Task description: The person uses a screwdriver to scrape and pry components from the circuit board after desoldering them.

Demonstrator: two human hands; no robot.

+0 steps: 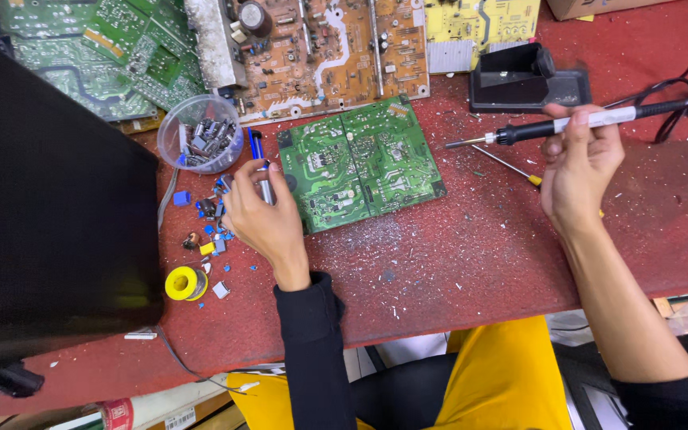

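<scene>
One green circuit board [362,162] lies at centre frame, just right of the left hand [260,216], which grips one metal tool [264,189]. At upper right, the right hand [579,163] clasps one soldering iron [559,126], its tip pointing left, just right of the board.

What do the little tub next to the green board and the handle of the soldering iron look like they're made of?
The tub looks like clear, slightly cloudy plastic: the small parts inside show through its wall. The soldering iron in the right hand seems to have a matte black grip, plastic or rubber, then a pale, smooth plastic-looking section, and a bare metal tip. The green board looks like glossy lacquered laminate.
</scene>
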